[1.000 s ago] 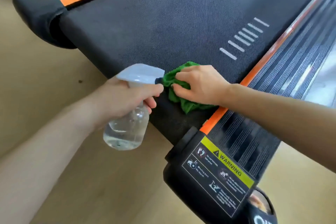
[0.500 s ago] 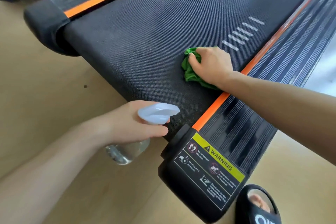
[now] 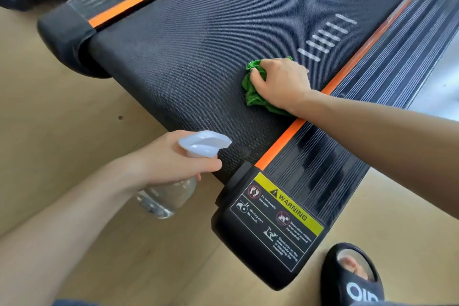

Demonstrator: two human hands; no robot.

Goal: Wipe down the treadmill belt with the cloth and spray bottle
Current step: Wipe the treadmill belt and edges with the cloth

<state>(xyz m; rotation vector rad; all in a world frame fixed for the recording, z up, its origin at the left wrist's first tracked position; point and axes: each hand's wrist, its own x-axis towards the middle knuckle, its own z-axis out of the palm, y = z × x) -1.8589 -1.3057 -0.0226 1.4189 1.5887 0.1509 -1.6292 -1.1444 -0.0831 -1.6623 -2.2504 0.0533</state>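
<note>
Head view: your right hand [image 3: 280,82] lies palm-down on the cloth [image 3: 253,97], fingers curled over its far edge and bunching it into a wad, so the pressure goes straight down into the belt [image 3: 198,52]. The cloth sits on the belt near its rear end, just beside the orange strip [image 3: 285,136] and short of the white bars [image 3: 325,37]. A bunched pad likely gives you grip and a thick face for scrubbing the textured weave. Your left hand [image 3: 173,164] is wrapped round the neck of the bottle [image 3: 171,196], one finger lying under the white spray head [image 3: 203,143]; whether it is on the trigger you cannot tell. Bottle hangs off the belt's end over the floor [image 3: 62,131], nozzle facing the belt corner, probably parked there to stay out of the wiping path yet ready for another spray. Warning label [image 3: 280,218] on the end cap is just beside it. Much of the belt beyond looks unwiped.
</note>
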